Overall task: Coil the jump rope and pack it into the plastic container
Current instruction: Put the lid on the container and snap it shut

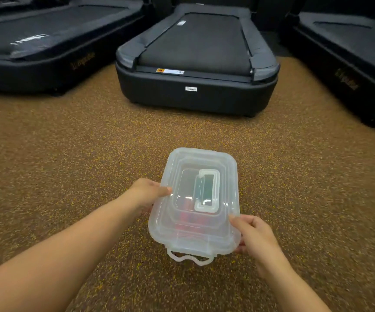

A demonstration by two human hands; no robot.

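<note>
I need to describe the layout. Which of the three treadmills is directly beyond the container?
The middle treadmill, straight ahead of the plastic container; the left treadmill and right treadmill angle off to the sides.

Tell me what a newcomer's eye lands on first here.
First, the translucent plastic container, lid on, held low in the middle by the left hand and right hand; something red shows faintly inside. Beyond it, a black treadmill stands on the speckled brown floor.

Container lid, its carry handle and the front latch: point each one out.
container lid (206, 162): head view, far raised rim.
carry handle (206, 191): head view, white frame.
front latch (191, 258): head view, wavy loop.
</note>
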